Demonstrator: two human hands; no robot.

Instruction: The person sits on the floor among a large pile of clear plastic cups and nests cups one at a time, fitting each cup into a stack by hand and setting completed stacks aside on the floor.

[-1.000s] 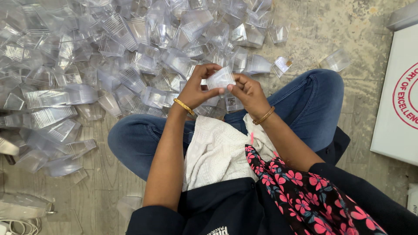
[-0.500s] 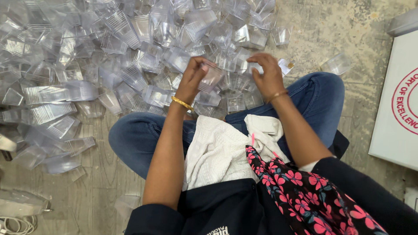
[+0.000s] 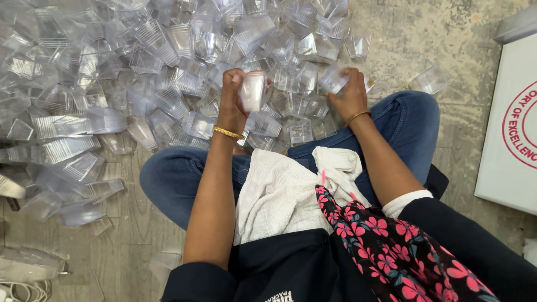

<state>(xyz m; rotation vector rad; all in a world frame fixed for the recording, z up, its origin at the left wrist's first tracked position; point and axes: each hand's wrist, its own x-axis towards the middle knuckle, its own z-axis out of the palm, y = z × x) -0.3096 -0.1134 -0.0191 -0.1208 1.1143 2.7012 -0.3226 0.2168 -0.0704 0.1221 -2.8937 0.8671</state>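
Observation:
I sit cross-legged on the floor in blue jeans with a white cloth (image 3: 282, 193) on my lap. My left hand (image 3: 232, 100) is raised and grips a small clear plastic cup (image 3: 253, 89). My right hand (image 3: 349, 95) reaches forward over the heap and closes on another clear plastic cup (image 3: 334, 78). A big pile of clear plastic cups (image 3: 140, 72) covers the floor in front of my knees. Each wrist carries a gold bangle.
A white box with a red round print (image 3: 512, 128) stands at the right. One loose clear cup (image 3: 429, 81) lies beyond my right knee. Clear plastic trays (image 3: 33, 263) and a white cable lie at the bottom left. A flowered scarf hangs over my chest.
My hands were together on one cup over my lap. They parted; the left keeps a cup, and the right has reached out to the pile and taken another.

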